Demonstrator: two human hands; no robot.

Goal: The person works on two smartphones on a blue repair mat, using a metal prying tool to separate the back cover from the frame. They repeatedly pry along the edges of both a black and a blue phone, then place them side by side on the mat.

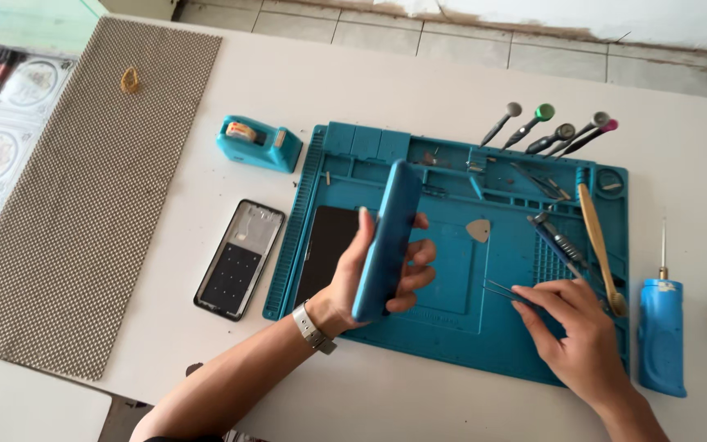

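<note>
Phone [386, 237] in its blue case stands on edge above the blue mat [452, 327], gripped in our left hand [370, 274]; our right hand [570, 315] pinches tweezers [505, 290] on the mat's right part; a phone frame [239, 258] left of the mat and a dark panel [329, 245] on its left edge suggest stripping is partly done; we judge the held phone is unopened; screwdrivers [550, 131] stand behind the mat
</note>
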